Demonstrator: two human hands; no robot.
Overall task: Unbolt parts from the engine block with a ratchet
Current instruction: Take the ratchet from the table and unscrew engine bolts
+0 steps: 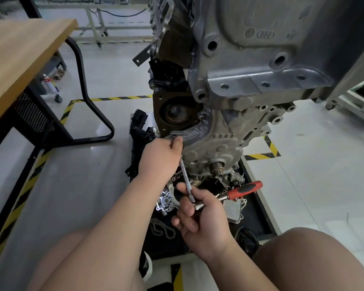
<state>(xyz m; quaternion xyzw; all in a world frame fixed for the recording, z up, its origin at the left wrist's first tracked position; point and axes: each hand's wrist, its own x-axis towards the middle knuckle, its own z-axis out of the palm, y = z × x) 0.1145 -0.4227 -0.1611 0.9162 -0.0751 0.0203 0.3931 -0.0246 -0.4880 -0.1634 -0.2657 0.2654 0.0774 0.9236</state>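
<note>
Two hands shared the ratchet [243,189]; the right hand [204,219] curled round its steel head; the left hand [162,156] pinched the extension bar [186,179] tip against a low flange of the engine block [229,133]; rigid, smooth steel, probably slippery; the rubber handle looked the surer hold for leverage.

Even, diffuse light from overhead fills the room, bright and slightly cool. The glossy floor [118,76] throws it back in pale, soft patches, strongest by the leg of the table [19,59]. The engine block [261,59] is well lit in the middle but goes dark at the upper right corner. The tray [261,215] beneath it lies in deep shadow. Chrome on the ratchet [225,196] and the extension bar [186,179] glints. Straight lines bow toward the edges, and the bottom of the view is soft, perhaps from motion.
</note>
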